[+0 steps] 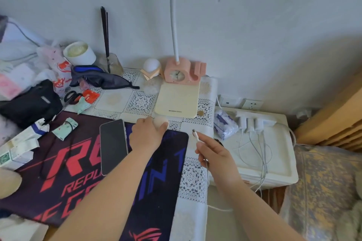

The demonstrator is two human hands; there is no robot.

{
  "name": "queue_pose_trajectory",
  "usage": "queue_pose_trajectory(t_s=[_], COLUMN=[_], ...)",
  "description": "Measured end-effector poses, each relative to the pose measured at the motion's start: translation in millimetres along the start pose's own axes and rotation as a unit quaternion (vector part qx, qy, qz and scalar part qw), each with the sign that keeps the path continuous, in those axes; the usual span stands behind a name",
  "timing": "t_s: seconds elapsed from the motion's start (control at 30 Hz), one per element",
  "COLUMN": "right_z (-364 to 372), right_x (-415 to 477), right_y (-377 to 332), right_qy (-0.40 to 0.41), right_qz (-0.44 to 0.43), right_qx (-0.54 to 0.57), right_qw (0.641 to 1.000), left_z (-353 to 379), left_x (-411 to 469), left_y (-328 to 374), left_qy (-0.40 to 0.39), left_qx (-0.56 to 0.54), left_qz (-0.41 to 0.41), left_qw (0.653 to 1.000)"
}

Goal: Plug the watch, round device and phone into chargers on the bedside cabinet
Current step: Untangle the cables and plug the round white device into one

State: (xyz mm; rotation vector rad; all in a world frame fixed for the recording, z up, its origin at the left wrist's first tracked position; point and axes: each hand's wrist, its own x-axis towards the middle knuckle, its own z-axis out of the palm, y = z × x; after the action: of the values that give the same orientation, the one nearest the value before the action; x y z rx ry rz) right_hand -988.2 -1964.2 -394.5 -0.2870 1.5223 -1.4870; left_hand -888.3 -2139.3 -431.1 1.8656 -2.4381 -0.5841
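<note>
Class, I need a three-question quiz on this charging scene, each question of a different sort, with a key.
1. True or false: the black-screened phone is already plugged into a cable.
2. Which hand holds the thin white charging cable? A. left hand B. right hand C. neither
3. Fill in: the left hand grips a small pale ______ device.

Key:
1. False; it lies on the dark gaming mat with no cable attached.
2. B; pinched in the fingers, plug tip pointing up.
3. Round.
</note>
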Motion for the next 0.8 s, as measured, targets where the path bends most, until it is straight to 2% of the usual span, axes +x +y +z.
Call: queue_pose_trajectory(t_s=[0.17,0.23,0.3,0.37,0.43,0.53,0.6,0.67,0.8], right_z=[2,1,-2,-7,-14,-29,-40,-51,-73], right_x=[9,10,9,7,3,-3,-7,-12,-25], right_y=[2,2,0,-3,-9,-20,-27,-33,-41], right_qy=[0.0,0.005,0.011,0.02,0.03,0.049,0.065,0.083,0.121], right_qz=[0.004,0.002,-0.004,-0.006,-0.012,-0.031,-0.045,-0.058,-0.079], right_qx=[-0.005,-0.004,-0.003,0.004,0.012,0.004,0.001,-0.004,-0.016], right_qw=[1.0,1.0,1.0,1.0,0.999,0.998,0.997,0.995,0.989], left_z=[11,13,11,7,1,-5,-9,-10,-1], left_x=[1,-5,-14,-21,-28,-39,-48,-57,-72], left_y=[2,5,15,31,50,75,93,111,143], left_qy=[0.08,0.069,0.031,0.001,-0.095,-0.236,-0.3,-0.338,-0.369], left_qx=[-0.045,-0.15,-0.289,-0.447,-0.612,-0.736,-0.769,-0.778,-0.774], left_qz=[0.038,0.051,0.029,-0.023,-0.07,-0.093,-0.108,-0.114,-0.082], left_qw=[0.995,0.985,0.956,0.894,0.782,0.628,0.554,0.518,0.509])
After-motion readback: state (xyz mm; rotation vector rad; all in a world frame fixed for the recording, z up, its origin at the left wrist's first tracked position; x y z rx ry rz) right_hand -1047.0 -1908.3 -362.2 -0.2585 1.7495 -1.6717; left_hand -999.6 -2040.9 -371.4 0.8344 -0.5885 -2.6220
